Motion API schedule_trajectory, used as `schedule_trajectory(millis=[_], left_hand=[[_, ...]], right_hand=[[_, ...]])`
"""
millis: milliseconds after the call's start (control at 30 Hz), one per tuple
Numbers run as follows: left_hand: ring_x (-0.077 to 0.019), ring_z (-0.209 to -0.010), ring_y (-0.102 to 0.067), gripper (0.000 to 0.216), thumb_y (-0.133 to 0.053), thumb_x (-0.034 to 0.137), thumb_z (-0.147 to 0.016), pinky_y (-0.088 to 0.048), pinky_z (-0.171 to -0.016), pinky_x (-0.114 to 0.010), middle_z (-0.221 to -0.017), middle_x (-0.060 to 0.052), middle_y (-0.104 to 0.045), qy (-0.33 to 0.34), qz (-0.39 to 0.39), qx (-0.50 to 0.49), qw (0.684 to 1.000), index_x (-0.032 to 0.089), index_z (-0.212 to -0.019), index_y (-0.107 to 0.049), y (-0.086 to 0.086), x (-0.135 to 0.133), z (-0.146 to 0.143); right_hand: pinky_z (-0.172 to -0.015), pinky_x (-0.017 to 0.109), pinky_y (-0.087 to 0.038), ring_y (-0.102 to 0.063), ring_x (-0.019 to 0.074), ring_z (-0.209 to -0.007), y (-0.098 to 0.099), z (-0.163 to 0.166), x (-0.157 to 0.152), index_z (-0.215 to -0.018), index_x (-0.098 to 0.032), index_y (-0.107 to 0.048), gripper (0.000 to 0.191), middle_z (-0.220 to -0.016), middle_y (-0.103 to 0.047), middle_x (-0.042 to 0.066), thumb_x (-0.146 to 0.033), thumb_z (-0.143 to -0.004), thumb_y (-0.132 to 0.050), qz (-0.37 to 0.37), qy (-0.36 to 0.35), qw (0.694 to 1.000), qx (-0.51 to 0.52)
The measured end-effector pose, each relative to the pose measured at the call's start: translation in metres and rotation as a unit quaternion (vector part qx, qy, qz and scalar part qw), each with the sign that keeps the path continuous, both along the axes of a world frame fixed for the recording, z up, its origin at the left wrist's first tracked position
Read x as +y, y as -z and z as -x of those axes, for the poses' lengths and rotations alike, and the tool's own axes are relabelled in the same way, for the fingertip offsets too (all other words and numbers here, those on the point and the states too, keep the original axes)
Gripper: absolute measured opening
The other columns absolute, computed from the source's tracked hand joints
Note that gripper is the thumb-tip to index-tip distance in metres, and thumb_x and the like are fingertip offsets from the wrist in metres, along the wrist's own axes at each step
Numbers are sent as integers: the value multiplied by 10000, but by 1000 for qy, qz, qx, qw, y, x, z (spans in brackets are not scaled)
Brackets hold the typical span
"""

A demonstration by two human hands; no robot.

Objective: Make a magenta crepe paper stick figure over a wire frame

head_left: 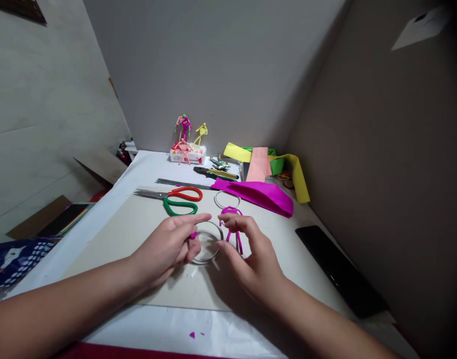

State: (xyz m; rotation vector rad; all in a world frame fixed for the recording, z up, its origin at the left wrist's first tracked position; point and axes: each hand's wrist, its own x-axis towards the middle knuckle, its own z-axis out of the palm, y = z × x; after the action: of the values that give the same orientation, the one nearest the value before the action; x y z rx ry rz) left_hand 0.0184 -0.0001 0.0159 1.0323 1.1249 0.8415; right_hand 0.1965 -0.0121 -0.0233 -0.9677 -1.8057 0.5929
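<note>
My left hand [176, 242] is closed on a thin greyish ring [206, 262], perhaps a narrow roll of tape, held upright above the board. A small magenta bit [193, 235] shows between its fingers. At the ring's right edge is my right hand [252, 249], thumb and fingers apart in a curve; whether the thumb touches the ring I cannot tell. Just behind the right fingers lies a magenta figure [240, 244] with thin limbs, partly hidden. A second, pale ring [216, 200] rests beyond it.
Scissors [162, 195] with red and green handles, dark wires [183, 183] and pliers [217, 173] lie behind. Magenta paper [265, 194] and yellow strips [299, 174] are at back right. Small figures [201, 132] stand on a box [193, 156]. A black phone [336, 269] lies right.
</note>
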Motion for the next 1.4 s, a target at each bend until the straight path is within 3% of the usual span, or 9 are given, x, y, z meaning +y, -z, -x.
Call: schedule_trajectory(millis=[100,300,433,600,867,967,1033,1167,1400], left_hand=[[-47,-339,-193,506,-380,250,-915,-187,-397,-175,-431,64,-514,41,13,3,999,145,-1411,-376,6,-6,-5],[-77,-355,-253,578,-374,375,-958,-209,-367,-168,-391,119,-302,80,-77,70,991,218,-1494,-225,22,-20,-8],[-74,-399,-311,550,-382,402,-960,-243,-378,-159,-464,81,-395,100,-131,114,980,268,-1483,-272,27,-27,-4],[-65,-343,-256,625,-413,450,-935,-189,-350,-163,-395,108,-312,111,-77,45,990,138,-1468,-313,20,-25,-4],[-53,-265,-278,412,-461,371,-912,-155,-341,-179,-302,84,-383,140,-15,33,990,132,-1203,-629,7,-18,1],[-44,-270,-220,354,-452,366,-916,-117,-341,-197,-302,75,-376,149,-8,32,988,139,-929,-723,3,-17,0],[-43,-330,-263,357,-481,341,-902,-183,-378,-193,-363,39,-469,149,-23,33,988,131,-740,-719,0,-16,0],[-104,-537,-475,303,-523,325,-888,-361,-597,-229,-533,-22,-652,154,-41,43,986,153,-726,-712,1,-14,2],[-109,-526,-427,485,-496,389,-915,-326,-596,-256,-473,-7,-588,174,-65,75,980,160,-509,-633,4,-12,5]], right_hand=[[-778,319,-509,-620,166,-883,-5,4,-7,-1010,-223,-506,234,-964,-638,40,-126,-828,-618,17,-23,998,54],[-741,275,-541,-638,132,-805,2,15,-16,-937,-232,-487,287,-866,-622,-11,-91,-775,-678,56,-26,992,112],[-771,252,-556,-654,130,-883,6,18,-20,-987,-253,-482,311,-910,-621,-10,-55,-797,-627,35,-30,987,151],[-786,219,-555,-657,111,-868,3,16,-22,-1005,-256,-498,340,-910,-623,-18,-37,-784,-636,13,-34,986,160],[-797,241,-570,-655,111,-851,0,13,-19,-990,-252,-495,326,-887,-618,-24,-57,-788,-661,21,-40,985,167],[-778,252,-577,-658,118,-832,0,12,-19,-982,-248,-491,310,-870,-609,-21,-67,-793,-657,11,-28,986,163],[-771,263,-579,-658,126,-832,0,9,-17,-1000,-246,-487,324,-884,-609,-11,-61,-793,-653,-11,-16,989,145],[-742,321,-576,-628,183,-890,0,1,-12,-1063,-227,-503,379,-925,-637,44,-7,-780,-626,-121,-23,992,31],[-862,400,-552,-609,244,-1016,1,-6,-7,-1185,-180,-502,460,-968,-691,97,16,-783,-610,-247,-23,965,-87]])
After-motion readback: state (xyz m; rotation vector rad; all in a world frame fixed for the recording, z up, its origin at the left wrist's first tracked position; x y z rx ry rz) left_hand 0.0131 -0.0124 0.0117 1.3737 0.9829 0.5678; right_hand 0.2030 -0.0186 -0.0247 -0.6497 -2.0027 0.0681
